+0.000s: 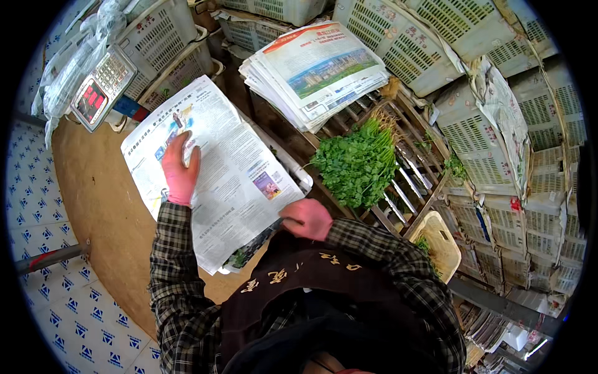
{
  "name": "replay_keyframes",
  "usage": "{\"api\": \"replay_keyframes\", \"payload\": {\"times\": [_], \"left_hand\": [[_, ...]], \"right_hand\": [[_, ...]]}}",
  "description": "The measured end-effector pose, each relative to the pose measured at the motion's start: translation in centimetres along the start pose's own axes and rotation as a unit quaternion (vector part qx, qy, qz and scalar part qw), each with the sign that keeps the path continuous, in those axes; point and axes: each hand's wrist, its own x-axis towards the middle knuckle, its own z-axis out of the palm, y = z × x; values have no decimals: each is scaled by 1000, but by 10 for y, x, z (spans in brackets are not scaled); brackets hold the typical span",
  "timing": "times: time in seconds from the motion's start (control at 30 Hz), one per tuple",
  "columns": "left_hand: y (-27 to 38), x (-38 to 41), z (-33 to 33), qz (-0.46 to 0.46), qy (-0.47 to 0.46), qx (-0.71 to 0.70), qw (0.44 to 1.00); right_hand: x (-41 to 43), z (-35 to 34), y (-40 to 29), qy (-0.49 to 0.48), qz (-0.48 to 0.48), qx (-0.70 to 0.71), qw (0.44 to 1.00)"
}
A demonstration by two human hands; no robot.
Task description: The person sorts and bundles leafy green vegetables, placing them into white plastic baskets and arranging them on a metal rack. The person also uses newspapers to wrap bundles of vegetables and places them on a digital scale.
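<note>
A newspaper sheet (229, 173) lies spread over a plastic crate (306, 180) in front of me. My left hand (181, 168), in a pink glove, rests on the sheet's left part with thumb and fingers apart. At the sheet's near right corner is my right hand (307, 219), also gloved, its fingers curled; whether it pinches the paper I cannot tell. A bunch of leafy green herbs (357, 161), like cilantro, lies on a slatted rack (406, 187) to the right. Beyond it stands a stack of newspapers (322, 70). Some greens (238, 258) show under the sheet's near edge.
A digital scale display (103, 88) with plastic bags (77, 70) stands at the upper left. Stacked plastic crates (481, 135) line the back and right. A pale basket (444, 240) with greens sits right of my right arm. A metal bar (51, 258) is at the left.
</note>
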Motion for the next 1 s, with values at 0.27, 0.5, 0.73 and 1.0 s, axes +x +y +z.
{"api": "replay_keyframes", "payload": {"times": [0.27, 0.5, 0.73, 1.0], "left_hand": [[246, 31, 132, -24, -313, -391, 865], [245, 25, 273, 156, -496, -212, 828], [262, 28, 266, 190, -512, -226, 807], [293, 44, 234, 61, -552, -128, 822]], "right_hand": [[29, -42, 117, 100, 126, -159, 974], [-13, -32, 169, 42, -125, -255, 958], [-75, -149, 90, 23, -201, -64, 977], [-141, -248, 130, 414, 86, 348, 837]]}}
